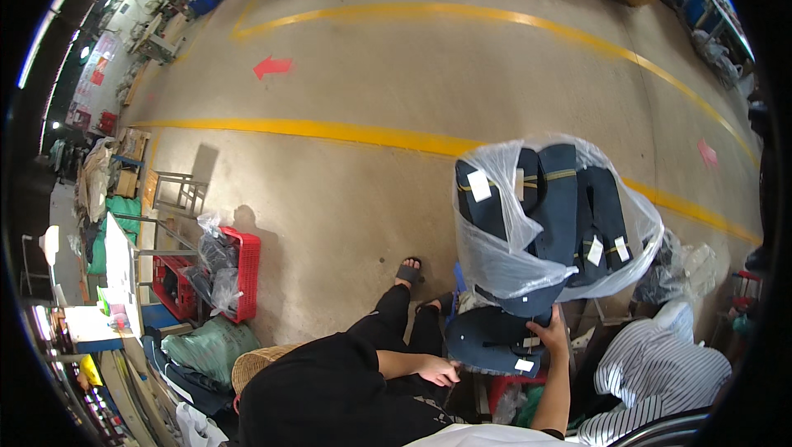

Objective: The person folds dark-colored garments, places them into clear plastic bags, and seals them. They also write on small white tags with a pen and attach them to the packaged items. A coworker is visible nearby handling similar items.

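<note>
Above the concrete floor [363,75], right hand [551,333] gripping bagged navy garments [553,216]

Bright, even indoor light over the concrete floor [396,92]; no hard hotspots on it. Ceiling lamps show as small white glares along the upper left rim. Soft shadows fall beside the metal frame [177,191] and red crate [243,274], leaning up and right. Clear plastic bag [495,257] catches white sheen and washes out its folds. Strong fisheye: yellow lines [330,129] bow, black vignette rings the picture. Centre sharp; left and right edges are smeared, compressed, darker.
</note>
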{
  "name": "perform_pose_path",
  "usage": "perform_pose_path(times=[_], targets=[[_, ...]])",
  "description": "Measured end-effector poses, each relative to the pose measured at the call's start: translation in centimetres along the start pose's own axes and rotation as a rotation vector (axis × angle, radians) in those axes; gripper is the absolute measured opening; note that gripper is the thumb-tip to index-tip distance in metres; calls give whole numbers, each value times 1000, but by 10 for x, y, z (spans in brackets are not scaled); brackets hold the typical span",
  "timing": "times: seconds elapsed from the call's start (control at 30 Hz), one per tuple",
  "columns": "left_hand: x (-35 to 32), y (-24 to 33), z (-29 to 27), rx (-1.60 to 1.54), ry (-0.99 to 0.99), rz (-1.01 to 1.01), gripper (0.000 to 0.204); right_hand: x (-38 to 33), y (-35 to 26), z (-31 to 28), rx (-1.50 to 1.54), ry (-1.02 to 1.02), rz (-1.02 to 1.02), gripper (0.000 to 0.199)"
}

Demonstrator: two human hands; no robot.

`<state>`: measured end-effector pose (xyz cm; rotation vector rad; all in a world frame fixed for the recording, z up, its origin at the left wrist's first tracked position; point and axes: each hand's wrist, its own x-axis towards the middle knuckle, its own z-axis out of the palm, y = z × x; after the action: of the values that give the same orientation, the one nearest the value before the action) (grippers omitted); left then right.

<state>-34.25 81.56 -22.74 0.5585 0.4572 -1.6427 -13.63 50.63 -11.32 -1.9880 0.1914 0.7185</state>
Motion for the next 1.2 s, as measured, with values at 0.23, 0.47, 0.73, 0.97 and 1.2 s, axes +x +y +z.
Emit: perform_pose_path(times=[0.23, 0.47, 0.73, 0.97, 1.2], targets=[[25, 18, 95, -307, 168, 313, 39, -8, 41, 16, -63, 236, 1, 87], [4, 5, 91, -604, 401, 533, 28, -49, 57, 49, 236, 347, 155, 84], [29, 12, 87, -518, 173, 421, 45, 9, 4, 2, -351, -121, -52, 90], [46, 1, 80, -643, 225, 536, 31, 12, 2, 12, -542, -324, 55, 104], [3, -14, 64, -443, 314, 656, 43, -4, 25, 19, -367, -552, 428, 132]])
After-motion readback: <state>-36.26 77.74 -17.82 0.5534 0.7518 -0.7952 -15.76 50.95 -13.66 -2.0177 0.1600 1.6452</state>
